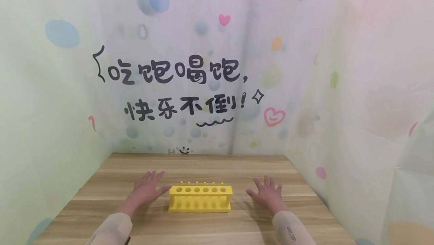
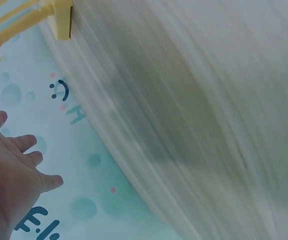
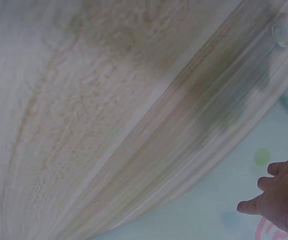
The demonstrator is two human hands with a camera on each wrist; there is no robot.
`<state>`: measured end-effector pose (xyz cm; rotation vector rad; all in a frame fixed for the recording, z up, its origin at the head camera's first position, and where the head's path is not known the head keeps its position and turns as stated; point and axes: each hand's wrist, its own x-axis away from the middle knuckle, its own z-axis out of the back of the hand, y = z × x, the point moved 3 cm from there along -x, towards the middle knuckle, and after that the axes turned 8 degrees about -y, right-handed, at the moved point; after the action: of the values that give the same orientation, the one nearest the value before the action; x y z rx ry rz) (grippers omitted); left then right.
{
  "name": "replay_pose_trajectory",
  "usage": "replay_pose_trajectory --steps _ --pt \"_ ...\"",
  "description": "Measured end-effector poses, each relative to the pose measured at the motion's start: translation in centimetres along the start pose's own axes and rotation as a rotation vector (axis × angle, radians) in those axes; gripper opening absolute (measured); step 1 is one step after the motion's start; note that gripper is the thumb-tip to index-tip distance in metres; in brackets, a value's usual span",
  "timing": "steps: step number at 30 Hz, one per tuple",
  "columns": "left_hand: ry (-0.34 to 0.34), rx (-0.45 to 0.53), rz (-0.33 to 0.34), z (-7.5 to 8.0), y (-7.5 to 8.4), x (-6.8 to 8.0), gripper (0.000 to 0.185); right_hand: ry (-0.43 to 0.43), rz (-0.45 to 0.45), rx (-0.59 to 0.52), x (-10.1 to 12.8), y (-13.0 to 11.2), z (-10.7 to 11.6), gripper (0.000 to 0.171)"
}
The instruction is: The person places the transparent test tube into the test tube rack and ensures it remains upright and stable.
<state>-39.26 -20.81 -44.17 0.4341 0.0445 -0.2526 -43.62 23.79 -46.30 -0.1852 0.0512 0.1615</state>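
A yellow test tube rack with a row of round holes and short pegs behind them stands upright in the middle of the table. To its left my left hand is spread with fingers extended, the thumb close to the rack's left end; I cannot tell if it touches. On the other side my right hand is spread too, apart from the rack and holding nothing. Between rack and right hand lies a clear glass tube, faint in the head view; its rounded end shows in the right wrist view.
The wood-grain table runs back to a patterned curtain wall with dark lettering. Similar sheets close off the left side and the right side.
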Motion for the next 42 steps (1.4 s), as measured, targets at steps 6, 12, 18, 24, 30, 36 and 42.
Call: replay_pose_trajectory --steps 6,12,18,24,30,36,42 --pt "0.016 0.053 -0.058 -0.2 0.4 -0.2 0.078 0.01 0.014 0.014 -0.1 -0.1 0.1 0.07" --pt "0.042 0.088 -0.124 -0.8 0.3 -0.3 0.069 -0.011 0.011 -0.018 -0.2 -0.3 -0.4 0.07" --pt "0.045 0.129 -0.173 -1.0 0.5 -0.2 0.061 0.002 0.01 -0.036 -0.2 -0.9 -0.1 0.067" --pt "0.036 0.19 -0.212 -1.1 1.0 -0.1 0.053 0.019 0.014 -0.068 -0.4 -1.1 -0.1 0.066" --pt "0.027 0.278 -0.249 -1.5 1.1 -0.2 0.041 0.039 0.033 -0.12 -1.0 -1.6 -0.6 0.065" --pt "0.025 0.307 -0.263 -1.9 0.9 -0.3 0.034 0.057 0.048 -0.148 -1.5 -2.3 -0.8 0.063" --pt "-0.003 0.337 -0.211 -2.2 0.7 -0.4 0.036 0.065 0.071 -0.204 -1.2 -3.6 -0.5 0.057"
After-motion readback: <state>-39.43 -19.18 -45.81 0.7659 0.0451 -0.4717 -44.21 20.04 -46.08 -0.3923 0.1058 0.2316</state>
